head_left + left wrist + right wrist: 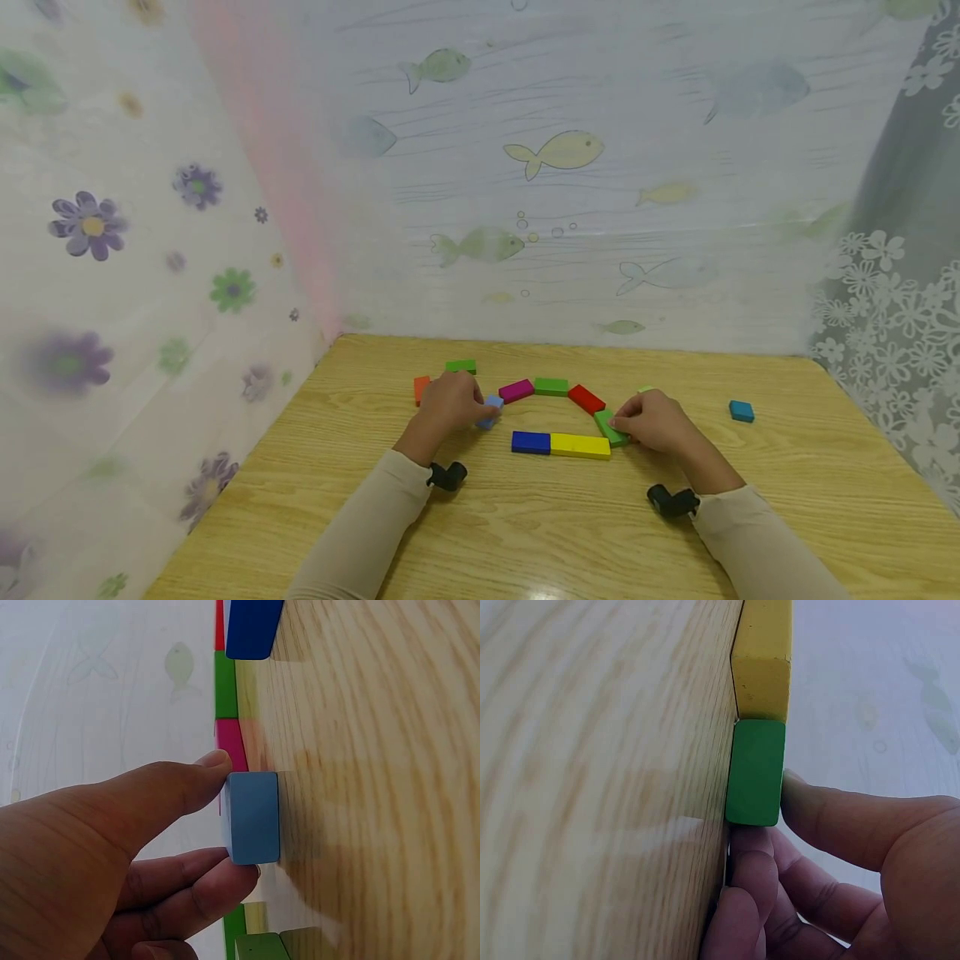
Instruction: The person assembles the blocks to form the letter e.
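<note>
head view shows a wooden table with coloured blocks set in a partial ring. at the ring's 12 o'clock lies a green block, with a magenta block at 11 and a red block at 1. across the bottom, a dark blue block and a yellow block lie end to end. the left hand pinches a light blue block between thumb and curled fingers at about 9 o'clock, on or just above the wood; the left wrist view shows the grip plainly. the right hand pinches a second green block at about 4 o'clock, its end touching the yellow one, as the right wrist view confirms. to my eye the ring is more than half laid: top arc and base sit in place, the right side is being closed, and the left side remains open between light blue and dark blue. spare pieces wait outside: an orange block and another green one behind the left hand, and a teal block well apart at 3 o'clock.
</note>
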